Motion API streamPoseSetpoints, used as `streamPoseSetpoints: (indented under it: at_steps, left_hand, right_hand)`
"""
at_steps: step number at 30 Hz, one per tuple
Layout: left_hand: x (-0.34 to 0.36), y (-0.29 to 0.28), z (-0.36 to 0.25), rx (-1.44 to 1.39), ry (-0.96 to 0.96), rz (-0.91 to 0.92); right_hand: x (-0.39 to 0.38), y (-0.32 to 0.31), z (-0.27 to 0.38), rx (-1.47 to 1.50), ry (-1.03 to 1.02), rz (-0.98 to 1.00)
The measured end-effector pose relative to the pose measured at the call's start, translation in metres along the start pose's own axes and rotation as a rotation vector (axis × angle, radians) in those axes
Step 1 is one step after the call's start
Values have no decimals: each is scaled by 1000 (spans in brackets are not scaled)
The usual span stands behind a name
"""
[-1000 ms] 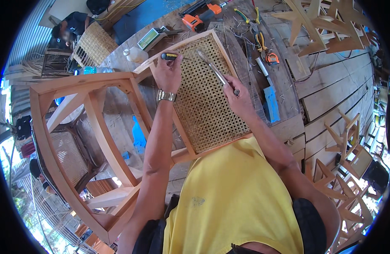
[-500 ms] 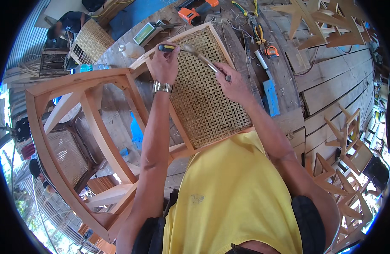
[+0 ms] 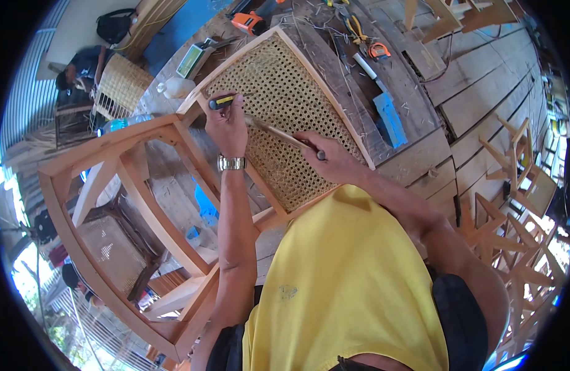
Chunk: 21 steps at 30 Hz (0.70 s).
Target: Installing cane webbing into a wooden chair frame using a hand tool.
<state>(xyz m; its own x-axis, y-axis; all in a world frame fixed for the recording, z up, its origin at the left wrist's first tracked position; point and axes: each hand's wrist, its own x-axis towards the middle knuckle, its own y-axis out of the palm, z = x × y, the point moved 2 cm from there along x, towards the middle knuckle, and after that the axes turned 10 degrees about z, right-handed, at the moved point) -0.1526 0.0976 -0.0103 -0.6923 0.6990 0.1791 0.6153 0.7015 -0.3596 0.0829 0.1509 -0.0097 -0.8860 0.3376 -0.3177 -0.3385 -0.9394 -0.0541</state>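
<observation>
My left hand (image 3: 229,127), a steel watch at its wrist, grips a black-and-yellow handled tool (image 3: 223,101) at the left side of a woven cane panel (image 3: 297,99) in a pale wooden frame. My right hand (image 3: 325,154) is closed round the handle of a long metal tool (image 3: 277,133), which looks like a hammer; its far end reaches just below my left hand and is partly hidden by it. The panel is joined to a wooden chair frame (image 3: 133,185) on the left, over the workbench (image 3: 405,117).
Pliers (image 3: 358,34), a tape measure (image 3: 377,51), an orange power tool (image 3: 248,23), a white plastic bottle (image 3: 173,89) and a blue object (image 3: 390,120) lie around the panel. Several chair frames (image 3: 523,173) stand at right. Another person (image 3: 77,77) is at upper left, beside a basketwork piece (image 3: 121,83).
My left hand and the yellow-handled tool have shifted down and left. The metal tool in my right hand has moved down toward my left hand. The panel looks turned slightly anticlockwise.
</observation>
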Motion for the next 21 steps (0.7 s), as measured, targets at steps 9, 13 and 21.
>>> streamPoseSetpoints:
  at_steps: [9,13,21]
  left_hand:
    - [-3,6,-9,215,21,95]
    - [-15,3,-5,186,23,71]
    - [-22,5,-10,170,22,50]
  right_hand:
    - [5,-8,1,14,70,-15]
    - [-15,1,-7,-75,0,-27]
    - [-9,0,-5,-44,9,-79]
